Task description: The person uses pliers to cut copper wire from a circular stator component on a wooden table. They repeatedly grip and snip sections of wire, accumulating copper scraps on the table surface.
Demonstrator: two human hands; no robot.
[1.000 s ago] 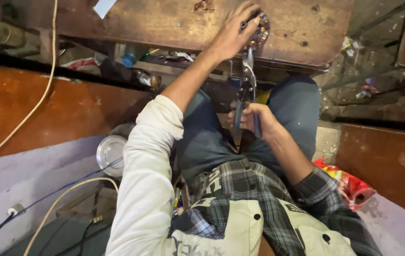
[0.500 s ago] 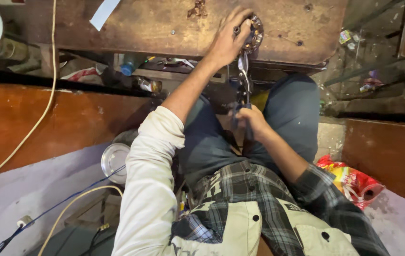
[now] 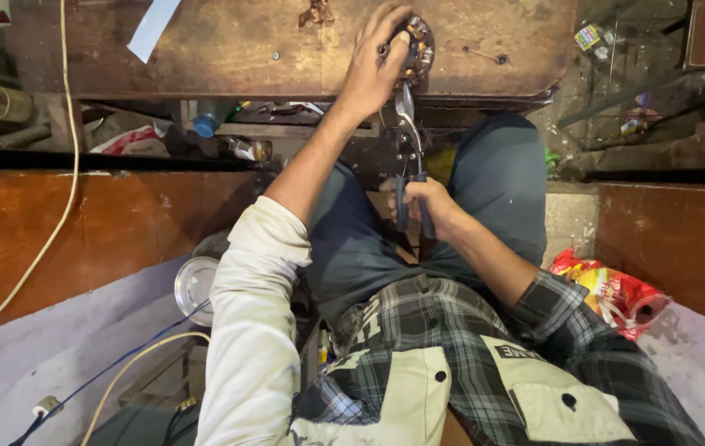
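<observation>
A round motor part with copper windings [image 3: 415,43] rests on the edge of a worn wooden bench [image 3: 286,58]. My left hand [image 3: 375,66] is clamped over that part and holds it down. My right hand [image 3: 420,202] grips the dark handles of a pair of pliers [image 3: 407,140]. The pliers point up, and their metal jaws reach the lower rim of the wound part. I sit below the bench with my knees under it.
A white cable [image 3: 63,165] hangs down at the left. A glass jar lid [image 3: 195,285] lies by my left elbow. A red snack bag [image 3: 617,293] lies at the right. Bottles and clutter [image 3: 228,140] fill the shelf under the bench.
My right hand has kept hold of the pliers and shifted slightly up towards the wound part. My left hand has stayed on the part.
</observation>
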